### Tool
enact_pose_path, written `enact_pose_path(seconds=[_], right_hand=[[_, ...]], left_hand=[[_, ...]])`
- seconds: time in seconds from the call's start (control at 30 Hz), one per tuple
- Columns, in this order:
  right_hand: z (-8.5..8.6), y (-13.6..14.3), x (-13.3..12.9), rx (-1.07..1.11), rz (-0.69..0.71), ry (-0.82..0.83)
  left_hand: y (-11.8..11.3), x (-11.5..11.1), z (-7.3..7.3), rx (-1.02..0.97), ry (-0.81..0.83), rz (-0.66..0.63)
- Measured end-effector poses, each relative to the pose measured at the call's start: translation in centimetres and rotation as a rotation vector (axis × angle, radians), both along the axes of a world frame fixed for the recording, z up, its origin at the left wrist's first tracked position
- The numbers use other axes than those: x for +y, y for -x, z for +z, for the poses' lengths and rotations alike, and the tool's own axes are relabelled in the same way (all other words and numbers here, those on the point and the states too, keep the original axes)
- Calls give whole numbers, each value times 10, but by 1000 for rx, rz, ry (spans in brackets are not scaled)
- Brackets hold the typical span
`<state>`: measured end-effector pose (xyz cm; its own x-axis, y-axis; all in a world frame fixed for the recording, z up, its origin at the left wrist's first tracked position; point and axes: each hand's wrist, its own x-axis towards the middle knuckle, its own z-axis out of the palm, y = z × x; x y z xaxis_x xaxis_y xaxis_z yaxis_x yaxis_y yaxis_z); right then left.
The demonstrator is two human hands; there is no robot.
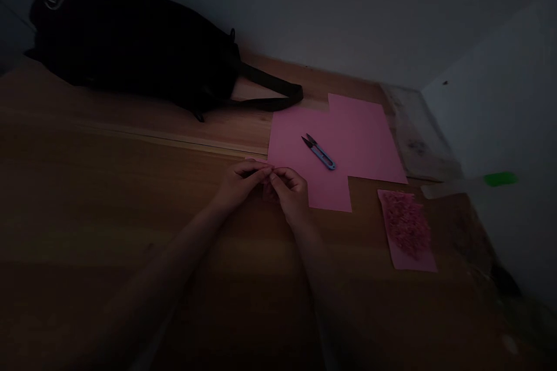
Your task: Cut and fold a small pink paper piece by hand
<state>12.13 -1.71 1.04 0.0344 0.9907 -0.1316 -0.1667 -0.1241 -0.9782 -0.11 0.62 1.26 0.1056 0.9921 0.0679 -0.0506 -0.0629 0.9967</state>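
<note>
- Nearest me, the left hand (pixel 237 185) and right hand (pixel 293 191) meet over the desk (pixel 130 203), just nearer the person than the snips and to their left. Fingertips are pinched together, each grip closed on a small pink piece (pixel 270 192); its finer shape is lost in the dimness. I'd call this bit unfinished.
- Off to the right of the snips, and nearer, a pile of pink shreds (pixel 409 223) sits on a pink slip (pixel 415 263). That portion looks done.
- The snips (pixel 322 157) themselves lie unheld, blades slightly apart.
- Under and beyond the snips, flat pink sheets (pixel 365 133) overlap, unshredded; most of the paper seems left.
- Farthest, left of the snips, a black bag (pixel 130 40) lies against the wall.
</note>
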Motion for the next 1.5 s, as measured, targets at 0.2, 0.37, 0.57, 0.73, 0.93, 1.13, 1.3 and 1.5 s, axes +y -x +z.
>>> enact_pose_path(seconds=[0.2,0.37,0.57,0.73,0.93,1.13,1.3,1.5], right_hand=[[3,1,0,-29,-32,-6],[3,3,0,-13,-33,-15],[-1,2,0,-27,-23,-22],[2,2,-1,-69,-42,-52],[2,2,-1,-51,-42,-35],[2,2,-1,-27,-37,-11],[1,2,-1,-6,-28,-18],[2,2,-2,-50,-57,-34]], left_hand=[[0,0,1,11,-7,-17],[0,-1,1,14,-12,-7],[1,-2,2,35,-32,2],[1,-1,2,44,-36,3],[1,0,1,41,-33,-8],[1,-1,3,60,-34,-7],[1,-1,4,47,-27,-10],[0,-2,4,38,-21,1]])
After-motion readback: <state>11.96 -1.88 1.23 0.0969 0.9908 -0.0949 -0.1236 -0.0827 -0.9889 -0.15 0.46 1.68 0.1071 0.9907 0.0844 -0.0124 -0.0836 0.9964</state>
